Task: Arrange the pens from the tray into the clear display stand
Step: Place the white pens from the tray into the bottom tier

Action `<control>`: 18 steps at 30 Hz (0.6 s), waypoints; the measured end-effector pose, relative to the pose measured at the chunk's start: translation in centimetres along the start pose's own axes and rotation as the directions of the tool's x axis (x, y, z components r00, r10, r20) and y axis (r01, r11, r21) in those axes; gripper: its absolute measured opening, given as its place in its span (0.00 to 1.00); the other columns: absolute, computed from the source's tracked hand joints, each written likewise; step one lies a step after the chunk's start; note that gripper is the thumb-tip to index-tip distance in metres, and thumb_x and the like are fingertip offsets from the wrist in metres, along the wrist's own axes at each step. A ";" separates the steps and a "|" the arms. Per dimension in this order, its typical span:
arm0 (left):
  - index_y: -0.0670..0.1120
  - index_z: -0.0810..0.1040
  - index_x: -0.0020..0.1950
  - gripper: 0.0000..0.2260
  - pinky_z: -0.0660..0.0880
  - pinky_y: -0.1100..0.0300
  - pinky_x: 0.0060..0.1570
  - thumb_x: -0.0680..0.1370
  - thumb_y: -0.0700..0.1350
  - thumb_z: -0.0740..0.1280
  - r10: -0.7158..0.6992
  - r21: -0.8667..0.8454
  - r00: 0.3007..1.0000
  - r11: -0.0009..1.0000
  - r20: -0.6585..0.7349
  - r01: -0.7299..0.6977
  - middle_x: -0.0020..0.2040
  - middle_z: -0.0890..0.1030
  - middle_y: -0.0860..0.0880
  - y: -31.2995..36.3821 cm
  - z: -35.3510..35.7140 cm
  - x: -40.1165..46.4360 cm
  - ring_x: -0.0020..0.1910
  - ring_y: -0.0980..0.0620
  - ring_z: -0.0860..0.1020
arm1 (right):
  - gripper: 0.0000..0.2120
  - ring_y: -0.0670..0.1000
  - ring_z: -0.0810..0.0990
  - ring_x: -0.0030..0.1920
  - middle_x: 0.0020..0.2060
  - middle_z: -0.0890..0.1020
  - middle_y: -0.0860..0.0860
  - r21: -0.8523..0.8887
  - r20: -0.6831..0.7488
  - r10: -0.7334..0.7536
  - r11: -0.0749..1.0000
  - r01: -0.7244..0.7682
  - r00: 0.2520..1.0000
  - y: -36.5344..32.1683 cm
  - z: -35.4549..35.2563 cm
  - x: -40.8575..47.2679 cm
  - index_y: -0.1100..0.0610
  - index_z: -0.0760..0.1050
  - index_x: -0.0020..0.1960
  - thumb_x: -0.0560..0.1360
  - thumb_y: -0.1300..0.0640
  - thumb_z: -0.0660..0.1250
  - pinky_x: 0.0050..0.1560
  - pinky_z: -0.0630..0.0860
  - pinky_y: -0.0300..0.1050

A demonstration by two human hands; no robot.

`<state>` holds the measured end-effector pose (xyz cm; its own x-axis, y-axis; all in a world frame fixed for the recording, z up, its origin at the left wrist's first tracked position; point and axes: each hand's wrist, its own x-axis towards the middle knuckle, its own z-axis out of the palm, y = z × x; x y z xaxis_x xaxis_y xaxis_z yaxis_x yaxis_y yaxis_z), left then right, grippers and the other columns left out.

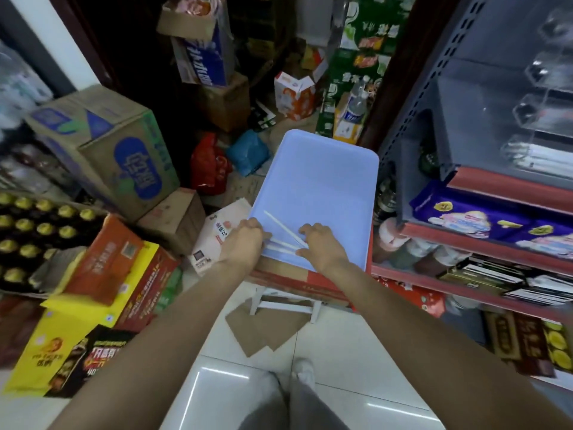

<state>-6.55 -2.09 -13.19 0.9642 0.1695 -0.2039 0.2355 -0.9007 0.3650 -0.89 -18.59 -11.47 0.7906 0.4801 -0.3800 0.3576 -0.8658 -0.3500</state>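
A pale blue tray [319,178] lies on a red carton straight ahead, tilted away from me. Three thin white pens [280,226] lie at its near end. My left hand [245,240] has its fingers curled over the tray's near left rim, close to the ends of two pens. My right hand [319,243] rests on the tray with fingers bent down onto the pens; whether it pinches one is unclear. The clear display stand [539,97] sits on the upper shelf at the right, with white pens in its lowest slot.
The red carton [297,282] rests on a white stool [285,302]. A grey and red shelf unit [465,218] with snack packs stands right. Cardboard boxes [105,147] and yellow-capped bottles [34,231] crowd the left. White tile floor lies below.
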 end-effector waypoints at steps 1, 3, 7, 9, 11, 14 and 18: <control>0.42 0.78 0.56 0.10 0.69 0.52 0.58 0.79 0.42 0.60 -0.022 -0.054 1.000 0.998 -0.019 0.021 0.60 0.74 0.43 0.1 0.1 0.2 0.60 0.43 0.71 | 0.21 0.59 0.67 0.64 0.61 0.70 0.59 -0.008 0.024 0.012 1.000 -0.012 1.000 0.0 -0.1 0.2 0.60 0.67 0.66 0.77 0.55 0.65 0.61 0.69 0.52; 0.44 0.76 0.47 0.06 0.69 0.51 0.50 0.77 0.45 0.63 -0.064 -0.113 0.996 0.992 -0.064 0.057 0.49 0.73 0.46 0.0 0.4 0.7 0.53 0.41 0.73 | 0.20 0.60 0.69 0.62 0.60 0.70 0.61 -0.014 0.064 0.033 0.999 -0.032 0.997 0.0 -0.2 0.5 0.62 0.68 0.63 0.76 0.53 0.66 0.59 0.70 0.52; 0.44 0.77 0.53 0.07 0.68 0.56 0.49 0.77 0.40 0.63 -0.026 -0.062 0.999 0.998 -0.027 0.025 0.50 0.72 0.48 -0.1 0.4 1.9 0.55 0.42 0.72 | 0.18 0.61 0.72 0.59 0.58 0.72 0.63 -0.010 0.110 0.086 0.996 -0.086 0.990 0.1 -0.2 0.9 0.64 0.68 0.60 0.77 0.53 0.64 0.55 0.70 0.50; 0.43 0.78 0.57 0.10 0.70 0.55 0.52 0.77 0.38 0.63 0.021 0.009 0.995 1.000 -0.102 -0.020 0.56 0.73 0.43 0.2 0.3 2.2 0.57 0.42 0.71 | 0.14 0.61 0.74 0.56 0.55 0.75 0.62 0.034 0.113 0.097 0.994 -0.101 0.989 0.2 -0.1 0.9 0.63 0.67 0.55 0.77 0.54 0.65 0.48 0.69 0.49; 0.44 0.78 0.58 0.12 0.71 0.53 0.54 0.76 0.37 0.64 -0.005 -0.008 0.994 1.000 -0.107 0.004 0.58 0.73 0.42 0.6 0.1 2.4 0.58 0.42 0.71 | 0.12 0.61 0.76 0.53 0.51 0.77 0.61 0.115 0.095 0.112 0.986 -0.123 0.989 0.3 -0.1 0.8 0.61 0.68 0.52 0.75 0.56 0.67 0.45 0.68 0.48; 0.43 0.78 0.57 0.13 0.72 0.52 0.55 0.74 0.35 0.66 -0.018 -0.084 0.995 0.996 -0.098 0.009 0.57 0.72 0.42 0.5 0.4 2.8 0.59 0.41 0.71 | 0.14 0.60 0.77 0.54 0.53 0.78 0.59 0.224 0.050 0.171 0.958 -0.178 0.984 0.2 0.0 0.7 0.62 0.73 0.56 0.73 0.58 0.69 0.48 0.71 0.47; 0.39 0.74 0.57 0.11 0.73 0.54 0.51 0.75 0.36 0.67 -0.148 -0.288 0.980 0.952 -0.134 0.105 0.56 0.72 0.38 1.5 0.6 2.3 0.53 0.39 0.74 | 0.14 0.58 0.77 0.54 0.54 0.79 0.59 0.235 0.029 0.204 0.950 -0.205 0.979 0.1 0.2 0.7 0.64 0.75 0.55 0.73 0.58 0.69 0.49 0.72 0.46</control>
<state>-4.06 -3.27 -13.66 0.9262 0.3534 -0.1317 0.3600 -0.7246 0.5877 -0.37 -18.28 -11.93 0.8324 0.2974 -0.4677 0.0609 -0.8878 -0.4562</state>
